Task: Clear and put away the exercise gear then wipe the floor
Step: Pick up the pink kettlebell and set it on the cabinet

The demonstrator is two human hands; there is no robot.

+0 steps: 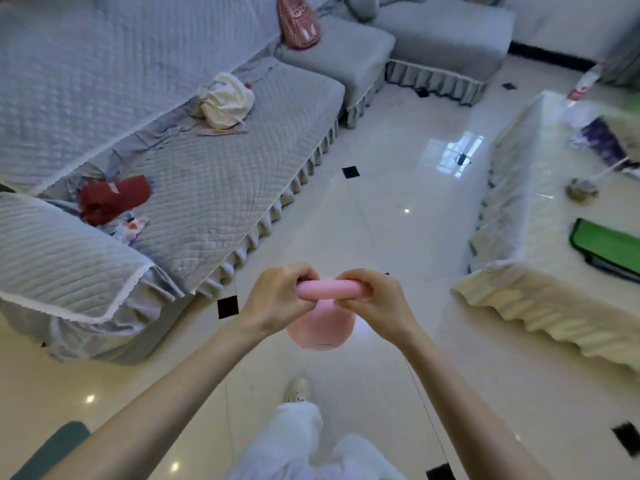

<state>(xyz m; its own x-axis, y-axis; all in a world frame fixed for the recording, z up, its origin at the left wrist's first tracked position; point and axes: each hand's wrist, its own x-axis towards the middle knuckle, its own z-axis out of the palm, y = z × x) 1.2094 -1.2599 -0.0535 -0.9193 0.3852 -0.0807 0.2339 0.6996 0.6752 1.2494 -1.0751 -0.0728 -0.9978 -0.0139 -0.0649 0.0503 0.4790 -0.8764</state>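
Note:
A pink kettlebell (320,329) hangs in front of me above the glossy tiled floor (398,216). Both hands grip its handle from either side. My left hand (277,299) curls round the left end of the handle, and my right hand (374,296) curls round the right end. The round pink body shows below and between my wrists. My white trouser legs and one shoe (296,389) are under it.
A long grey quilted sofa (207,188) runs along the left, with a red cloth (110,199) and a white bag (228,102) on it. A cloth-covered coffee table (540,271) stands at the right, holding a green case (606,247). A teal mat edge (52,448) lies at bottom left.

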